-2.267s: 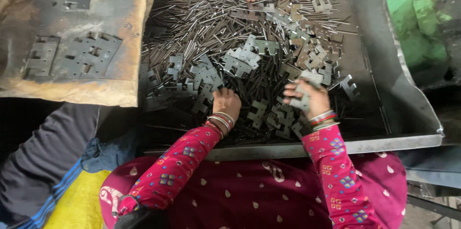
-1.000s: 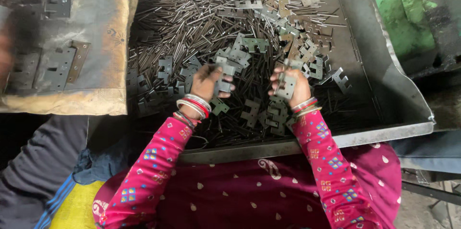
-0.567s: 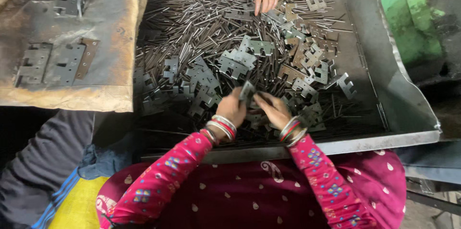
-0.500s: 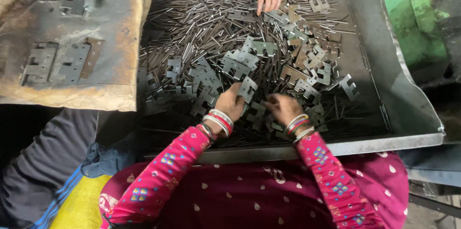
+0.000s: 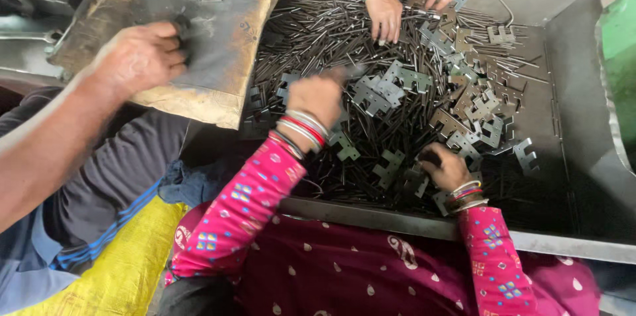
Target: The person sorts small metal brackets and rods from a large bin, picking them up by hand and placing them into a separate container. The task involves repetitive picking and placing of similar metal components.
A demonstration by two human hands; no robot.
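Fingers on the right hand [image 5: 445, 167] are curled down into the pile, looks like they're closed around a flat bracket piece, though the grip itself is mostly hidden. The left hand [image 5: 318, 96] is raised a bit over the heap and blurred, so I can't tell what its fingers are doing.

Biggest thing here is the grey metal tray [image 5: 583, 124], dented and scuffed. It's filled with a heap of thin dark metal pins [image 5: 311, 38], all straight and lying every which way. On top and mixed in are the stamped hinge plates [image 5: 397, 81], dull grey, flat, with notched edges and small holes. Another person's hand [image 5: 139, 57] rests on a worn board [image 5: 218, 31] left of the tray, and two more hands [image 5: 384, 14] pick at the far side.
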